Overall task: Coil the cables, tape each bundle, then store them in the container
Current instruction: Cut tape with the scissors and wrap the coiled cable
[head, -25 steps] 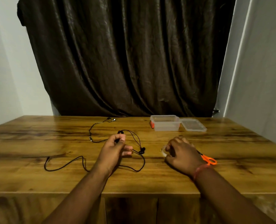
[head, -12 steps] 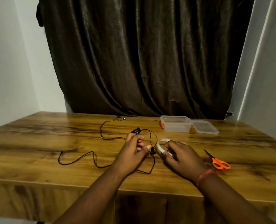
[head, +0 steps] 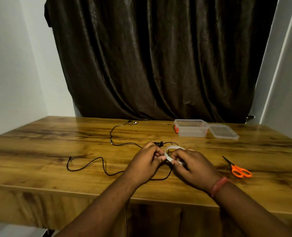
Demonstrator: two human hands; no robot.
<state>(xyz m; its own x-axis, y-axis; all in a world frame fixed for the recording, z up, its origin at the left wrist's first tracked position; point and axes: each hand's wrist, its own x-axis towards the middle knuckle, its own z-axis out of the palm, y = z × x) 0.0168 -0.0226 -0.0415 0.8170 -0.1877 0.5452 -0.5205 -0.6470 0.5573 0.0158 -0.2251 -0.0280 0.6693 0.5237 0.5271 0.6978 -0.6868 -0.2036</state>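
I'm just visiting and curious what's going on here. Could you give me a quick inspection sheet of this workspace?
Surface: wooden table, glossy.
Job's things: tape roll held between both hands; open clear container, its lid beside it.
Clutter: orange scissors lying to the right.
Grippers: left hand and right hand both grip the tape roll.
Cables: black cable loose, mostly uncoiled; a second thin cable farther back.
Surroundings: dark curtain, pale walls.

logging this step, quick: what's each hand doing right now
Left hand: closed, pinching the black cable.
Right hand: closed, holding the clear tape roll.
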